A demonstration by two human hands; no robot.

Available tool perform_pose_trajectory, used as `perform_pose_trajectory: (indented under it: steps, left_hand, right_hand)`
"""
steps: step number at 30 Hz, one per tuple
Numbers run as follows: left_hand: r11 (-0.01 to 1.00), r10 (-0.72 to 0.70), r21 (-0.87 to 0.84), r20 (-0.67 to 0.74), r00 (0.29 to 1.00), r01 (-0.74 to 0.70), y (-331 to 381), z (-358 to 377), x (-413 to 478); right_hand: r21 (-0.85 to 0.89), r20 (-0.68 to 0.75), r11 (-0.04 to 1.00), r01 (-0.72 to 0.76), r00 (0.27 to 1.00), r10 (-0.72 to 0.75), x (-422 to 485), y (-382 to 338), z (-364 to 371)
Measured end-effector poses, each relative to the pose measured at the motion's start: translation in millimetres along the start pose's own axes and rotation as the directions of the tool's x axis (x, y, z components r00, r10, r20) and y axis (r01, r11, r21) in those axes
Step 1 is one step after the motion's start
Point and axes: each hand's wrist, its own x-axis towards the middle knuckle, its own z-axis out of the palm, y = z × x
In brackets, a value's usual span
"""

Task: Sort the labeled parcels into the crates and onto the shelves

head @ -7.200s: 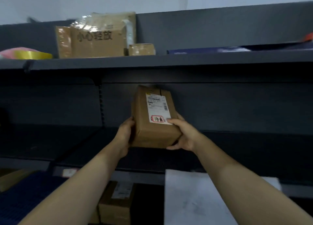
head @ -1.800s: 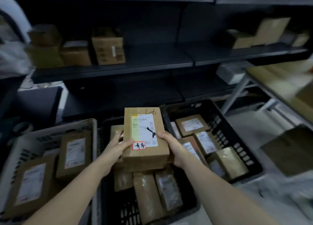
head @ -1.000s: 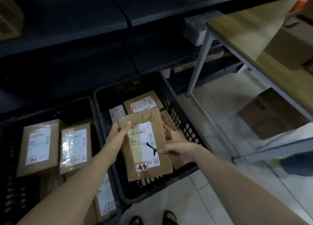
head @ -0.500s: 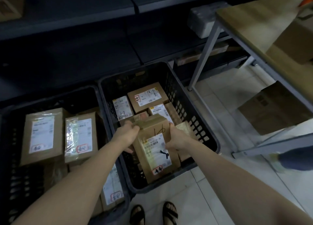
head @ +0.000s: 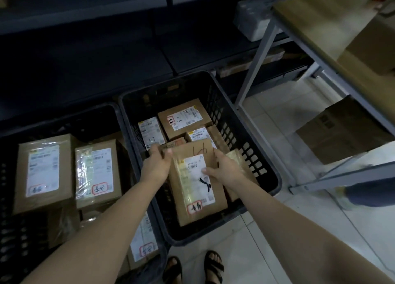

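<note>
A brown cardboard parcel (head: pixel 197 189) with a white label and a red-framed sticker lies in the near part of the right black crate (head: pixel 263 164), on top of other parcels. My left hand (head: pixel 157 166) holds its far left corner, thumb on top. My right hand (head: pixel 224 169) grips its right edge, thumb across the label. Behind it in the same crate lie several more labeled parcels (head: pixel 183 118). The left black crate (head: pixel 115 110) holds several taped parcels (head: pixel 43 172).
Dark shelving (head: pixel 85 55) runs behind the crates. A metal-framed wooden table (head: pixel 316 40) stands at right, with a cardboard box (head: pixel 339 132) under it. Another person's leg (head: pixel 367 194) is at the right edge. My sandaled feet (head: pixel 193 266) stand on the tiled floor.
Both hands have lowered the parcel from a tilted hold to lying nearly flat in the right crate. Earlier I carried it down from the shelves.
</note>
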Motion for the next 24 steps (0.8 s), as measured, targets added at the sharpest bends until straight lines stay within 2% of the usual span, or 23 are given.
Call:
perform_pose_trajectory:
  steps: [2, 4, 10, 13, 18, 21, 24]
  left_hand:
    - [0.997, 0.054, -0.056, -0.022, 0.998, -0.055, 11, -3, 5]
    - [0.992, 0.106, -0.073, -0.004, 0.994, -0.106, 22, -6, 9]
    - [0.997, 0.08, -0.02, 0.046, 0.996, -0.08, 18, -9, 28]
    - [0.992, 0.122, -0.044, 0.045, 0.991, -0.12, 11, -5, 38]
    - [0.972, 0.07, 0.217, 0.074, 0.995, -0.084, 10, -2, 54]
    - [0.841, 0.132, 0.502, 0.167, 0.977, -0.2, 13, -2, 68]
    - [0.741, 0.127, 0.617, 0.255, 0.958, -0.263, 17, 1, 83]
  right_hand:
    - [0.139, -0.074, 0.99, -0.008, 0.997, 0.018, 2, -8, 1]
    - [0.205, -0.119, 0.979, -0.005, 0.992, 0.03, 5, -17, 2]
    - [0.186, -0.15, 0.981, -0.049, 0.986, 0.078, 23, -35, 4]
    - [0.164, -0.11, 0.986, -0.012, 0.993, 0.03, 31, -46, 7]
    - [0.199, 0.093, 0.98, 0.005, 0.995, -0.024, 53, -58, 22]
    - [0.21, 0.154, 0.977, 0.03, 0.986, -0.063, 73, -61, 17]
    - [0.148, 0.114, 0.987, 0.065, 0.99, -0.083, 100, -59, 5]
